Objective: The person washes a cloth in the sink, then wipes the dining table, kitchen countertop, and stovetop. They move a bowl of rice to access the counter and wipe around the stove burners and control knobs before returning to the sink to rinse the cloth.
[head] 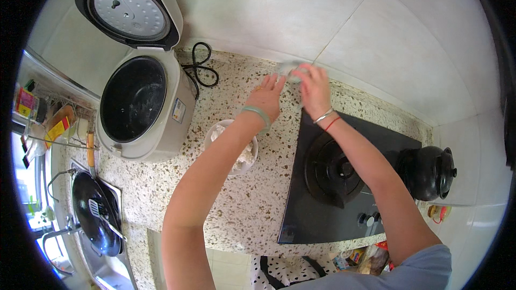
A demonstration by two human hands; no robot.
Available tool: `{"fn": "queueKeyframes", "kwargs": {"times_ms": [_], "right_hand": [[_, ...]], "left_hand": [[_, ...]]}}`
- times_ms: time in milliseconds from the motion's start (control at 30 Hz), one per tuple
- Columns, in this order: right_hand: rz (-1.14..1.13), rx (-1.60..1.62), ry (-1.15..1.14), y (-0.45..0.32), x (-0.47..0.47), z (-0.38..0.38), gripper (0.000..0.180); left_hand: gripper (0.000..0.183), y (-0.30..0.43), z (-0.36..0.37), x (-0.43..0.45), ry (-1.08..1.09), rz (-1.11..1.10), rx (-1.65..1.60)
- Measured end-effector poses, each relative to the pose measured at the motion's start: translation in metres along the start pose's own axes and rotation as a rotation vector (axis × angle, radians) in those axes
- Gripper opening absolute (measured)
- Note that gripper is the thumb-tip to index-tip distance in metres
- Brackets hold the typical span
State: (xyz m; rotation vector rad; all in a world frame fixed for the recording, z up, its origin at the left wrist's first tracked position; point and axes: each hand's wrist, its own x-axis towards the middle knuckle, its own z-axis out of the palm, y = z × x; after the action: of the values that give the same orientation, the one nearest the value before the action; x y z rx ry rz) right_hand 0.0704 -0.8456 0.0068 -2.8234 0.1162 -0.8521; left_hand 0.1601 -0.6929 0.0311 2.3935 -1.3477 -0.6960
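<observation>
Near the wall, my right hand (312, 88) has its fingers curled at a blurred, pale, see-through item (291, 69) on the speckled counter; whether it grips it is unclear. My left hand (266, 98) reaches beside it, palm down, fingers extended, a jade-coloured bangle on the wrist. Under my left forearm, partly hidden, stands a white bowl (255, 157) of cooked white rice (245, 157). A rice cooker (177, 129) with its lid (129, 12) raised is on the left, its dark inner pot (135, 100) showing a few white bits.
A black gas hob (318, 225) lies under my right forearm, with a black lidded pot (429, 173) at its right. A coiled black cord (196, 64) sits behind the cooker. At the left are a sink (109, 276) holding a wok (86, 209) with a slotted turner (107, 221), and a wire rack (60, 141).
</observation>
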Motion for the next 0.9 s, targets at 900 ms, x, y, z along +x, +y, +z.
{"fn": "queueKeyframes", "kwargs": {"times_ms": [900], "right_hand": [[-0.148,0.255,-0.343,-0.038,0.084,0.117,0.039]], "left_hand": [[0.051,-0.093,0.008,0.054,0.367,-0.317,0.258]]}}
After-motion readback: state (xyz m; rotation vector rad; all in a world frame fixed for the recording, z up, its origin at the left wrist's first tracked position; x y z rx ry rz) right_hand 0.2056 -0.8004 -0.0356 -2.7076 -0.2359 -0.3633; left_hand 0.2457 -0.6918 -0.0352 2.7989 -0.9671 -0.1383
